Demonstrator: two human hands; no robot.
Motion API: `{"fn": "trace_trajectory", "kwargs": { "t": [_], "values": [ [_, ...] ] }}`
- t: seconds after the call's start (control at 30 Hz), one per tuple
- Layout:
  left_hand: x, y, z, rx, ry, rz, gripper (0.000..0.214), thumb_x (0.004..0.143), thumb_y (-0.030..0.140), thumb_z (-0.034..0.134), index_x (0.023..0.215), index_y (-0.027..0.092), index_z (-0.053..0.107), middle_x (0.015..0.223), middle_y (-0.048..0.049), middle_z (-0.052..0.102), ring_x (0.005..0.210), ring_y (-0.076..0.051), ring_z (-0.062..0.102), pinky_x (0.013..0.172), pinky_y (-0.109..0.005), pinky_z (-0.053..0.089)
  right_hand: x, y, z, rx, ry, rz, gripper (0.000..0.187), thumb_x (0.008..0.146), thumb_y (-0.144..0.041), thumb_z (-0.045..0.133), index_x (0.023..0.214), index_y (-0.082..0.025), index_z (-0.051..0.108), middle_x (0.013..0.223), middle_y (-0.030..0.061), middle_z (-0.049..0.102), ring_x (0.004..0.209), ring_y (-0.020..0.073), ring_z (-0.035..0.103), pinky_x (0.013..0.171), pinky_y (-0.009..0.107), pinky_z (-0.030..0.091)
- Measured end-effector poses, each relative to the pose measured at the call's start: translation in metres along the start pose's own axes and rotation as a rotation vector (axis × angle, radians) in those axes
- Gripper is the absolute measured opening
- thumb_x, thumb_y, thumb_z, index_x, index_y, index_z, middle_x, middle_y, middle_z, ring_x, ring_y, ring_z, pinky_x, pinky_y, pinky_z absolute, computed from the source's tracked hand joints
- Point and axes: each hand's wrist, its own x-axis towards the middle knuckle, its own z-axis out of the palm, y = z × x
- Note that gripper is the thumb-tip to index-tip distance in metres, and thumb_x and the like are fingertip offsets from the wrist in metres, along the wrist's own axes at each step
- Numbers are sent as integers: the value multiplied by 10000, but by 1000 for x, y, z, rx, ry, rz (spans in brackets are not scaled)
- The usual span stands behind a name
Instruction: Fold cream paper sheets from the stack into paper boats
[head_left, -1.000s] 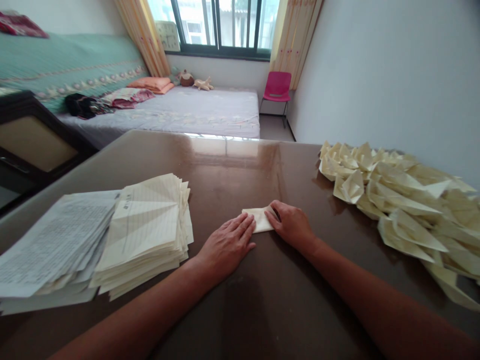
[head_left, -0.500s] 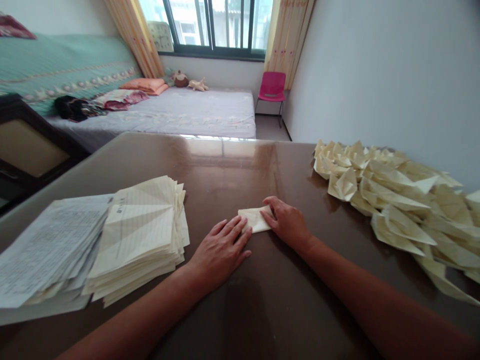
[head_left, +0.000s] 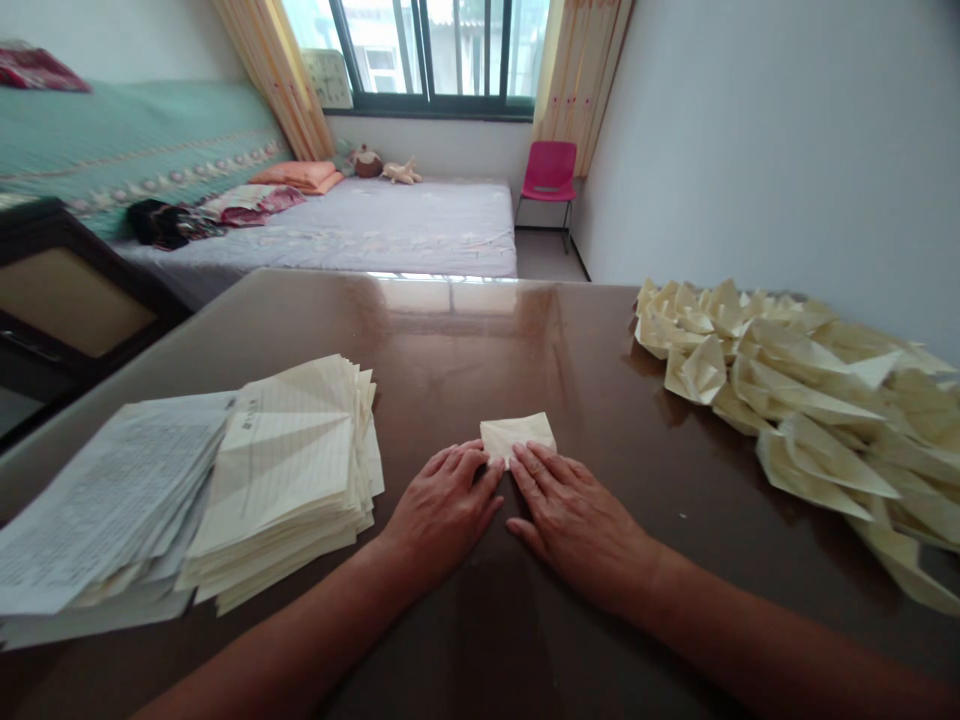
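A small folded piece of cream paper [head_left: 517, 432] lies flat on the brown glossy table [head_left: 465, 370]. My left hand [head_left: 442, 498] rests at its lower left corner, fingertips on the edge and fingers slightly bent. From the right, my right hand [head_left: 581, 510] lies flat with its fingers stretched over the paper's lower right part, thumb apart on the table side. Both hands press on the paper from above; neither is wrapped round it. The paper's lower edge is partly hidden under the fingers.
Left of my hands stand a stack of lined cream sheets [head_left: 285, 470] and a pile of written white sheets [head_left: 112, 500]. A heap of folded paper boats [head_left: 810, 400] covers the table's right side by the wall. Beyond the table are a bed [head_left: 420, 225] and a pink chair [head_left: 551, 175].
My right hand has let go of the paper's right edge and moved down, now flat on its lower part. My left hand has shifted slightly down to the corner. The view has turned slightly.
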Motion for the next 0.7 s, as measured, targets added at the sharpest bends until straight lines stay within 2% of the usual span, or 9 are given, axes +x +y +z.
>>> {"fn": "trace_trajectory", "kwargs": {
  "t": [0.07,0.2,0.4,0.5,0.6,0.7],
  "values": [
    [0,-4,-1,-27,42,3,300,916,282,511,1199,218,586,1066,-73,621,1134,-236,552,982,-405,458,-2,3,6,8,-23,-6,604,907,-474,505,1349,-63,501,1397,171,494,1302,295,428,1039,416,385],
    [0,-11,-1,-55,94,-22,249,932,266,479,1135,226,617,1034,-55,637,1061,-209,578,933,-379,479,-2,10,9,10,-44,-27,567,912,-435,514,1353,-79,504,1395,154,499,1293,286,449,1055,408,384],
    [3,-18,4,-84,111,-123,350,935,250,464,1274,210,543,1148,-88,611,1118,-235,531,950,-414,471,-2,10,7,1,-24,-52,547,909,-411,528,1349,-85,510,1394,139,505,1288,284,458,1055,399,395],
    [8,-21,7,-235,122,-183,376,936,253,477,1307,220,525,1116,-70,636,1100,-217,534,939,-399,481,-1,10,7,-6,-22,-57,544,909,-404,529,1343,-77,513,1393,142,504,1286,288,460,1042,400,408],
    [12,-21,8,-437,170,-198,370,920,246,520,1287,225,551,997,-44,680,1057,-182,553,932,-354,489,0,10,5,-10,-30,-65,546,910,-404,526,1340,-69,515,1391,151,502,1285,293,460,1032,404,414],
    [14,-20,8,-537,181,-214,374,884,235,578,1258,226,583,884,-28,700,1025,-177,575,913,-340,497,0,10,3,-4,-41,-67,546,912,-405,523,1347,-74,508,1399,150,493,1292,288,452,1034,403,406]
  ]
}}
